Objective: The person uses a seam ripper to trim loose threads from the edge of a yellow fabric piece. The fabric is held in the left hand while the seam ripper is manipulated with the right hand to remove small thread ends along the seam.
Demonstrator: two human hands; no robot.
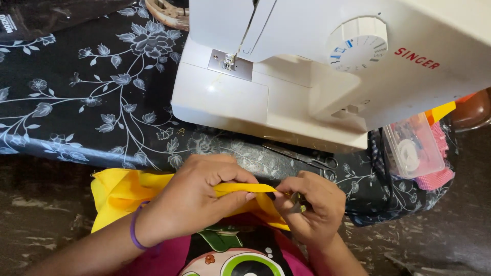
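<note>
Your left hand (197,197) pinches a folded edge of the yellow cloth (123,191), thumb above and fingers below, pressed tight on the fold. Your right hand (312,207) meets it from the other side, its grip closed around a small dark tool (298,204) whose tip touches the same fold; what kind of tool it is cannot be told. The fold runs left to right between both hands, and the rest of the cloth bunches off to your left, over your lap. Scissors (302,156) lie on the flowered tabletop (76,92) just beyond your hands, in front of the white sewing machine (286,76); a clear plastic box (411,148) sits to the right.
</note>
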